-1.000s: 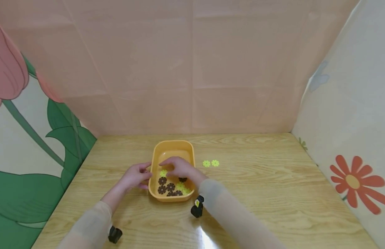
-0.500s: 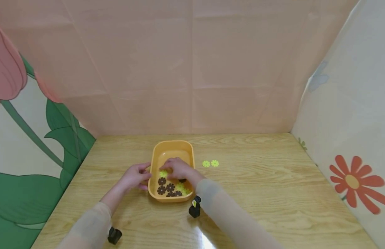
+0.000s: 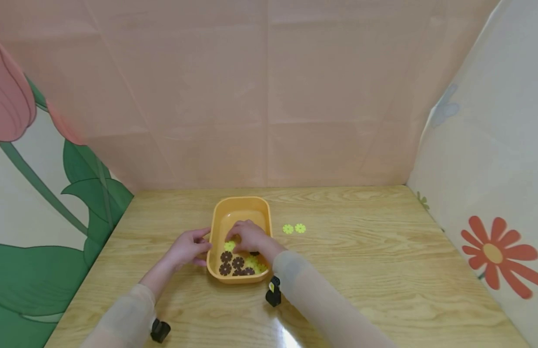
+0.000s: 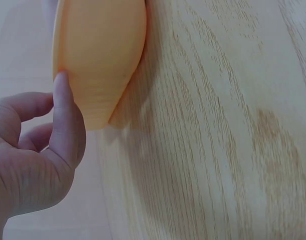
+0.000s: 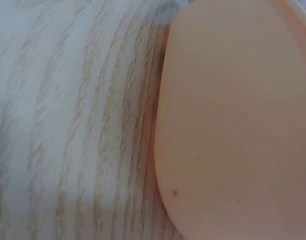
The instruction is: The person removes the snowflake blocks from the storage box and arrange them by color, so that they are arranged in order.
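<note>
In the head view, an orange tray (image 3: 262, 205) holds brown flower-shaped pieces (image 3: 238, 262) and yellow flower-shaped pieces (image 3: 251, 261). My left hand (image 3: 187, 248) is at the tray's left side, its fingertips against the outer wall. The left wrist view shows one finger (image 4: 63, 95) touching that wall just below the rim. Inside the tray, my right hand (image 3: 250, 237) has its fingers bent down at a yellow flower-shaped piece (image 3: 229, 246); whether they pinch it is unclear. The right wrist view shows only the tray's outer wall (image 5: 233, 125) and the table, without the hand.
Two yellow flower-shaped pieces (image 3: 294, 228) lie side by side on the wooden table (image 3: 360, 251), to the right of the tray. A pink backdrop (image 3: 269, 96) stands behind the table, with flower-printed sheets at both sides.
My right fingers have come down onto the yellow piece and drawn closer together. That piece and nearby brown ones have slid slightly toward the near side. My left hand has stayed in place.
</note>
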Demonstrator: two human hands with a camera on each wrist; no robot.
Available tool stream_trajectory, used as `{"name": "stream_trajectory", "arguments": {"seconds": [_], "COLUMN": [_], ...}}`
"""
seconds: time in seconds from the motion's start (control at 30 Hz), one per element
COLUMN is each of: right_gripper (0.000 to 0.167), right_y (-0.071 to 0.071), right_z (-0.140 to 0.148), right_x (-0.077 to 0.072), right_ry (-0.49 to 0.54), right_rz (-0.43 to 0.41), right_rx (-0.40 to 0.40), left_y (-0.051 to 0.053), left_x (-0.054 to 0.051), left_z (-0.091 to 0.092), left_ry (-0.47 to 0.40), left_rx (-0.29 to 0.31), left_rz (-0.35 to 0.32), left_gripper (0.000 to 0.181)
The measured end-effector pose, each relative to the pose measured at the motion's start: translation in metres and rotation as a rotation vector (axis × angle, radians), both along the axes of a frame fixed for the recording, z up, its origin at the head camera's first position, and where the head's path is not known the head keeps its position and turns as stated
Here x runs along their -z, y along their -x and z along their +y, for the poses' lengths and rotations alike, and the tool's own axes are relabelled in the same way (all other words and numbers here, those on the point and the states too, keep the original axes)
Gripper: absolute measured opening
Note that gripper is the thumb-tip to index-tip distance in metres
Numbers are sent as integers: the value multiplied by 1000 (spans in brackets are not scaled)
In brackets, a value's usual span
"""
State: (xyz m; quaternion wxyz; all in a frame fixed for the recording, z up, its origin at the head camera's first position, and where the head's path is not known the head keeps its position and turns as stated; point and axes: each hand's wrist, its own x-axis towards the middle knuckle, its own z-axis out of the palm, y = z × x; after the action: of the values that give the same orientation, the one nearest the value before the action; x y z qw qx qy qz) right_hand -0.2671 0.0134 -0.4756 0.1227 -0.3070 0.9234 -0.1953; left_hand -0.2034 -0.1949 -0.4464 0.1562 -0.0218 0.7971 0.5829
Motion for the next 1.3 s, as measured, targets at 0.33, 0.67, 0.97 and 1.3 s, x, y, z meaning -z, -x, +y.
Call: {"name": "stream_trajectory", "arguments": {"seconds": [0.33, 0.67, 0.97, 1.3], "right_gripper": [24, 26, 26, 26], "right_y": [-3, -3, -3, -2], "right_z": [-1, 0, 0, 1], "right_x": [-3, -2, 1, 3], "right_ry": [-6, 37, 48, 50], "right_rz": [13, 21, -4, -22], "right_rx": [3, -11, 0, 11], "left_y": [0, 0, 0, -1], "left_x": [0, 2, 2, 1], "left_z": [0, 0, 1, 1], "left_ry": [2, 0, -2, -3], "left_rx": [-3, -6, 1, 2], "left_rz": [-2, 5, 1, 2], "left_gripper": [60, 61, 61, 62]}}
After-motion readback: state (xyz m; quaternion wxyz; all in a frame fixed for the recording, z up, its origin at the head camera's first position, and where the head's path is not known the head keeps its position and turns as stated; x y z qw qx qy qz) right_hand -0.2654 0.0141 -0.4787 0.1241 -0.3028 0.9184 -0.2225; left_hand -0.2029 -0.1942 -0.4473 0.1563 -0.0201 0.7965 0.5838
